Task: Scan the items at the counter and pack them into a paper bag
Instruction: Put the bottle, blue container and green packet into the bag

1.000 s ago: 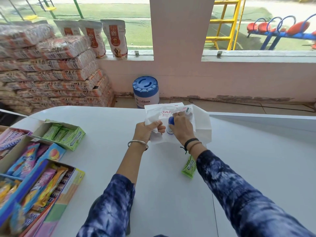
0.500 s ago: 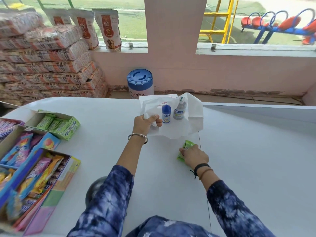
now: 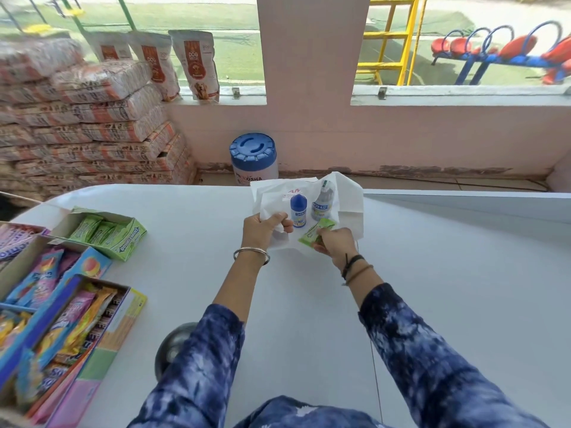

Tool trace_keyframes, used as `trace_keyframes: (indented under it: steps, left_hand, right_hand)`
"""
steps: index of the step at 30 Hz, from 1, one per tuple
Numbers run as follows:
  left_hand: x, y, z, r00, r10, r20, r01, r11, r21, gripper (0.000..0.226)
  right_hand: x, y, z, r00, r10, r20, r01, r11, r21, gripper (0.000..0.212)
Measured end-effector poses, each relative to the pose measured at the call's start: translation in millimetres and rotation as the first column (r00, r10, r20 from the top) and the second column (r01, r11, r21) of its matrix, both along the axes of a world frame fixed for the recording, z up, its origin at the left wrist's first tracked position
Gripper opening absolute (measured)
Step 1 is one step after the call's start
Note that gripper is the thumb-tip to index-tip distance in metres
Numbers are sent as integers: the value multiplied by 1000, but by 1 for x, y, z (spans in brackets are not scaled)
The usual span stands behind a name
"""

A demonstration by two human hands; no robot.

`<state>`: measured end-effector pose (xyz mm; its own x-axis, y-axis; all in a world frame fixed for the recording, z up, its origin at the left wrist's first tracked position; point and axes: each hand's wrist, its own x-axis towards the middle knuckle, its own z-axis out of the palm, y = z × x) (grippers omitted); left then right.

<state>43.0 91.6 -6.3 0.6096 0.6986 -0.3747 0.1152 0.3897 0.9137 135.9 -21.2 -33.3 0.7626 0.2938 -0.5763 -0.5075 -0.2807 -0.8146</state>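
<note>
The right hand [image 3: 335, 244] is closed on a green packet [image 3: 315, 232] at the mouth of the white paper bag [image 3: 349, 202]. The left hand [image 3: 264, 228] pinches the bag's near edge. Two small bottles [image 3: 299, 210] stand just beside the packet, on the white counter [image 3: 463, 273].

The left edge cuts off the candy boxes [image 3: 46, 319]. The blue sleeve [image 3: 197, 375] half hides a round metal thing [image 3: 173, 344]. The bottle labels [image 3: 299, 214] are too small to read.
</note>
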Motion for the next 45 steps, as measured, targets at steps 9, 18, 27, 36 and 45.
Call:
trace_keyframes:
  steps: [9, 18, 27, 36, 45]
  left_hand:
    - [2, 6, 1, 999, -43, -28, 46, 995, 90, 7]
    - [23, 18, 67, 952, -98, -290, 183, 942, 282, 35]
    - [65, 52, 203, 982, -172, -80, 190, 873, 450, 9]
    - [75, 58, 203, 988, -33, -149, 114, 810, 576, 42]
    - [3, 6, 91, 396, -197, -897, 889, 328, 320, 11]
  right_hand:
    - [-2, -21, 18, 502, -116, 857, 375, 922, -95, 33]
    - [55, 0, 80, 779, 121, 616, -53, 990, -127, 43]
    - [103, 34, 197, 748, -33, 663, -84, 986, 144, 39]
    - [95, 34, 198, 645, -131, 753, -62, 973, 223, 24]
    - [27, -39, 108, 565, 765, 309, -396, 581, -711, 2]
